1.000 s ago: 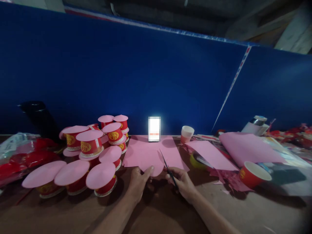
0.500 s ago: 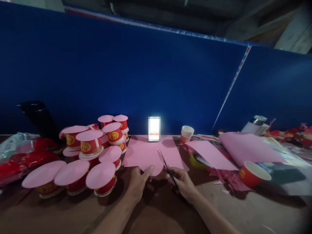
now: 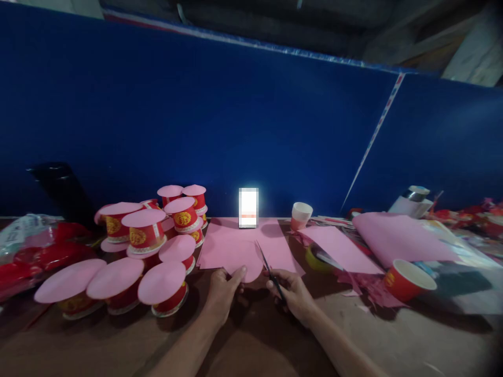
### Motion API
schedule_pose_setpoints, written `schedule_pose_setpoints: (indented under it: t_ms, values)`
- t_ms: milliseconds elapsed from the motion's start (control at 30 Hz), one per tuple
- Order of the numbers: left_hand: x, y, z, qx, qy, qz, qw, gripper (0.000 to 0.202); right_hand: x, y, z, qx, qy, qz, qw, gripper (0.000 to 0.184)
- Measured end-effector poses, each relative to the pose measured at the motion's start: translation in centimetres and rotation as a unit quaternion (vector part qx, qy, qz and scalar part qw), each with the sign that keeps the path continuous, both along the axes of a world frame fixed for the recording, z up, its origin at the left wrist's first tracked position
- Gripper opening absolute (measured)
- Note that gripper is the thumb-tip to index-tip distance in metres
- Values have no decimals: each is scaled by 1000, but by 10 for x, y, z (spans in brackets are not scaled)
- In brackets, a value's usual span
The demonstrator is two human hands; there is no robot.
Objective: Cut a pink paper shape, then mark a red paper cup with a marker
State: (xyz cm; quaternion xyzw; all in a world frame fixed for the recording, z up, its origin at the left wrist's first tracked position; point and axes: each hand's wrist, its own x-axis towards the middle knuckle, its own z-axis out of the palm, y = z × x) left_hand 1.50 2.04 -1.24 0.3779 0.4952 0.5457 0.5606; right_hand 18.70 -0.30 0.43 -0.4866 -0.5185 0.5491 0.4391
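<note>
My left hand (image 3: pixel 226 290) pinches the near left edge of a round pink paper disc (image 3: pixel 251 267), thumb on top and fingers mostly underneath. In my right hand (image 3: pixel 293 293) is a pair of dark scissors (image 3: pixel 271 269), the blades pointing up and away along the disc's right edge. The blades look closed or nearly so. Beneath and behind the disc lies a stack of pink paper sheets (image 3: pixel 216 241). To the left stand several red paper cups with gold print (image 3: pixel 137 236), upside down, with shallow pink paper cones (image 3: pixel 162 283) on them, some stacked.
A bright phone-like screen (image 3: pixel 249 208) stands behind the sheets against the blue partition (image 3: pixel 236 115). On the right are a white cup (image 3: pixel 302 213), a red cup (image 3: pixel 411 280), a roll of tape (image 3: pixel 318 260), pink scraps (image 3: pixel 383 288) and loose pink sheets (image 3: pixel 338 248). Red plastic packaging (image 3: pixel 51 259) lies far left.
Almost nothing differs. Both hands, the disc and the scissors keep nearly the same place; the whole view has shifted very slightly.
</note>
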Motion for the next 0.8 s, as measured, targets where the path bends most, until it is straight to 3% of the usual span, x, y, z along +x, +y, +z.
schedule_pose_setpoints:
  t_ms: [333, 800]
  values:
    - [1, 1, -6, 23, 43, -6, 999, 33, 7, 2, -4, 14, 5, 18, 1000, 45]
    - [0, 0, -3, 10, 17, -13, 1000, 32, 5, 0, 4, 29, 15, 8, 999, 43]
